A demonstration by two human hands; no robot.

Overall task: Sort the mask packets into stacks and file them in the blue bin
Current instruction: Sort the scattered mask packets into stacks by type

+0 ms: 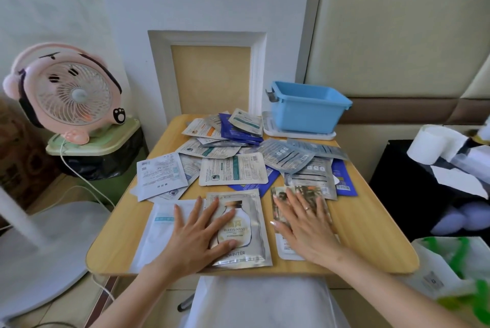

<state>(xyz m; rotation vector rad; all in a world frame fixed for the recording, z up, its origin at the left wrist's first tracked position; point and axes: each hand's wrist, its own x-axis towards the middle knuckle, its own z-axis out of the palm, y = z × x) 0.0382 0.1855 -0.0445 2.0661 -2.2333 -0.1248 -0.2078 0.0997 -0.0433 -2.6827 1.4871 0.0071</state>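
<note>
Head view: left hand and right hand lie flat on packets; loose heap sprawls before blue bin.

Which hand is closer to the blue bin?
Right. The right hand lies flat on a packet straight in front of the blue bin; the left hand rests on the Bird's Nest packet, further left.

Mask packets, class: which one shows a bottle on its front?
The silver Bird's-Nest packet, at the near edge and partly under the left hand. No other packet in view shows a bottle.
</note>
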